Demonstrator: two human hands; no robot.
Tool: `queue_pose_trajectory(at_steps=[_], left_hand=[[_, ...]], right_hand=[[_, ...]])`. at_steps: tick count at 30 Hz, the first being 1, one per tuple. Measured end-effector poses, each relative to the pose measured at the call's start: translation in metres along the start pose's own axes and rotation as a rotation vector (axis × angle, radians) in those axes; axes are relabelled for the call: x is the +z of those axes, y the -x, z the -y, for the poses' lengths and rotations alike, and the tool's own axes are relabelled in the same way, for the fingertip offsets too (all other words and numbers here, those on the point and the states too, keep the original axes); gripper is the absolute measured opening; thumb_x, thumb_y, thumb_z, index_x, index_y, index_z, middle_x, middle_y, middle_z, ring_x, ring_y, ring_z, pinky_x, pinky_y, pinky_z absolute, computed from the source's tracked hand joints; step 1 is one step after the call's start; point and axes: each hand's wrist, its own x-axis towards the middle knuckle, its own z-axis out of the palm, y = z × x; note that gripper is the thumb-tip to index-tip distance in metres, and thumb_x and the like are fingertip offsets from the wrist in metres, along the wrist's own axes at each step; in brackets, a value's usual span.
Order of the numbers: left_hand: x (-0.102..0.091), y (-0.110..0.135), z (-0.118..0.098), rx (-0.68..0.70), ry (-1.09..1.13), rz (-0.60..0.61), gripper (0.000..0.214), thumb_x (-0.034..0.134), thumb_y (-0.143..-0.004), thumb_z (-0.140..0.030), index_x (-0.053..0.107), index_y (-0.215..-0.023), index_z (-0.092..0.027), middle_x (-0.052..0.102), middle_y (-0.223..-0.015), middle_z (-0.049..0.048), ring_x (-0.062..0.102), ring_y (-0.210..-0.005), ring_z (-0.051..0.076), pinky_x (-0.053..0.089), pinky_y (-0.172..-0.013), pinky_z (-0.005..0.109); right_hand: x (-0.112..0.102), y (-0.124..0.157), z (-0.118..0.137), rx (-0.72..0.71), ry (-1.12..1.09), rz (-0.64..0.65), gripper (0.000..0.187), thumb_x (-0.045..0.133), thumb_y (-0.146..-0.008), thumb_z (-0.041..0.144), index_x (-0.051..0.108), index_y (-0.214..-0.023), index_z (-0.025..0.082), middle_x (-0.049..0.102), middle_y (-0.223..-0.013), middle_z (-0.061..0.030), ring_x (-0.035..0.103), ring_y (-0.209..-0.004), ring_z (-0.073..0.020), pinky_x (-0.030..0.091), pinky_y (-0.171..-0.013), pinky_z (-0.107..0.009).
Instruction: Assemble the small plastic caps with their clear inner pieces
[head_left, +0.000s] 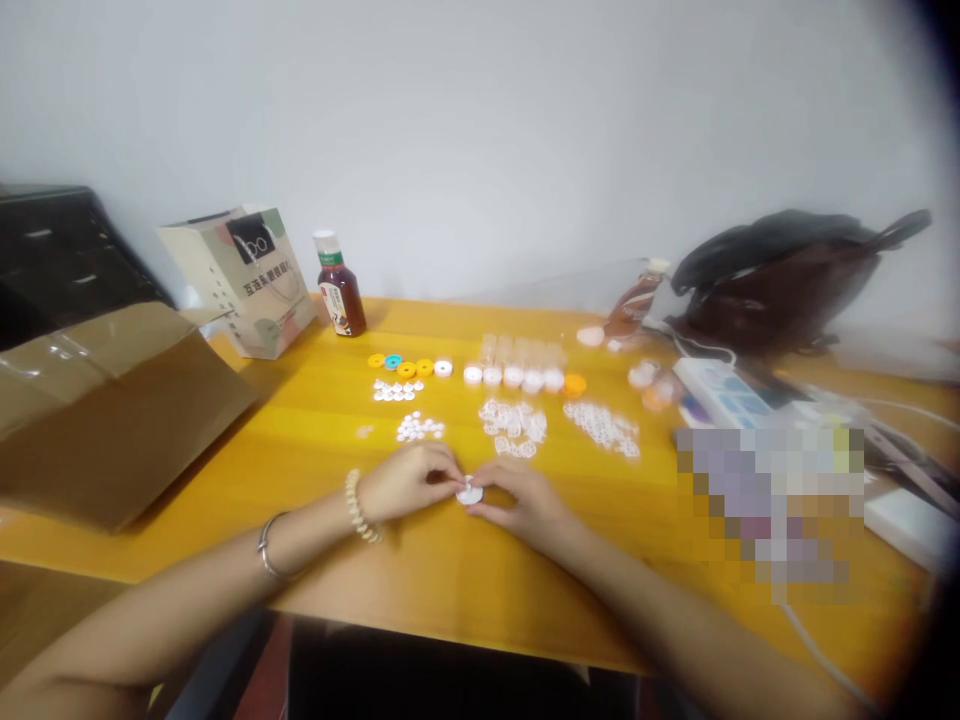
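Note:
Just above the table's front part, a small white round disc [470, 492] sits between my two hands. My right hand [526, 505] has its thumb and forefinger pinched on the disc's right side. From the other side, my left hand [412, 482] is closed in a pinch at the disc's left edge; a small raised bit shows at the disc's middle, too blurred to name. Beyond my left hand lie small white round pieces [420, 428]. White flower-like openwork pieces [514, 428] are spread past my right hand, with more small white pieces [602, 428] to their right.
Yellow, blue and white round caps [406, 369] form a row farther back, near white ones [513, 376]. A dark bottle [341, 290] and paper bag [262, 285] stand back left. A cardboard box [112, 410] is left; a power strip [724, 395] and dark bag [780, 285] are right.

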Motion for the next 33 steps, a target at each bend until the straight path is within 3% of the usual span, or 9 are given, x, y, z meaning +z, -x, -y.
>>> queue_pose_trajectory(at_steps=[7,13,24,33], left_hand=[[0.000,-0.002,-0.009,-0.078,-0.145,-0.008,0.020,0.058,-0.079,-0.035,0.068,-0.078,-0.018,0.064,-0.075,0.0019,0.057,-0.071,0.013,0.042,-0.068,0.025],[0.003,-0.006,-0.022,-0.154,-0.360,-0.022,0.015,0.062,-0.075,-0.033,0.068,-0.073,-0.019,0.064,-0.073,0.0021,0.057,-0.074,0.017,0.040,-0.070,0.029],[0.004,-0.007,-0.037,-0.231,-0.549,0.020,0.012,0.060,-0.071,-0.027,0.063,-0.065,-0.017,0.063,-0.072,0.0039,0.057,-0.075,0.022,0.037,-0.067,0.034],[0.010,0.002,-0.037,-0.194,-0.515,-0.053,0.009,0.057,-0.075,-0.024,0.065,-0.074,-0.020,0.062,-0.076,0.0011,0.055,-0.077,0.020,0.033,-0.072,0.035]], right_hand=[[0.003,0.001,0.002,-0.028,-0.012,-0.033,0.010,0.065,-0.073,0.021,0.063,-0.083,0.021,0.067,-0.081,-0.0042,0.062,-0.075,-0.0154,0.048,-0.069,-0.028],[0.004,0.002,0.000,-0.031,0.006,-0.054,0.006,0.065,-0.073,0.021,0.064,-0.078,0.020,0.065,-0.080,-0.0049,0.061,-0.072,-0.0149,0.049,-0.066,-0.027],[0.008,0.002,0.004,-0.036,0.035,-0.025,0.009,0.063,-0.071,0.015,0.062,-0.077,0.020,0.063,-0.082,-0.0040,0.060,-0.075,-0.0152,0.049,-0.068,-0.028],[0.008,0.004,0.004,-0.010,0.052,-0.014,0.006,0.063,-0.072,0.019,0.061,-0.077,0.021,0.064,-0.081,-0.0031,0.061,-0.075,-0.0147,0.049,-0.069,-0.027]])
